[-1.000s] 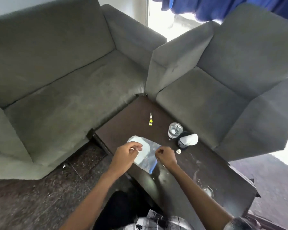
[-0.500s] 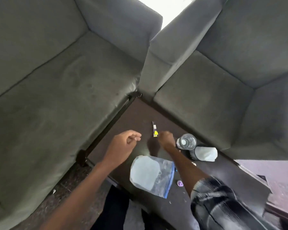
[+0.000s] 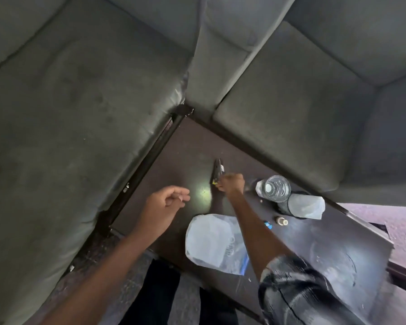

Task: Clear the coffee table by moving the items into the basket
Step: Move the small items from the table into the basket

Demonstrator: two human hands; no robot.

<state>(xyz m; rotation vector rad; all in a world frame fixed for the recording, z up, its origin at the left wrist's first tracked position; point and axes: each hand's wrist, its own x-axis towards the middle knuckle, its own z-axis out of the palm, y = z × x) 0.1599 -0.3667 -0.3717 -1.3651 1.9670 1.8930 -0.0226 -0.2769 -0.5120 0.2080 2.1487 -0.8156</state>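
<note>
We see the right hand [image 3: 231,185] pinching the near, yellow-tipped end of a slim dark stick [image 3: 218,170] with a white band. It is blurred, over the dark coffee table [image 3: 188,160] toward the sofa corner, left of a clear water bottle [image 3: 272,188]. The left hand [image 3: 167,204] hovers loosely curled; whether it holds anything we cannot tell.
</note>
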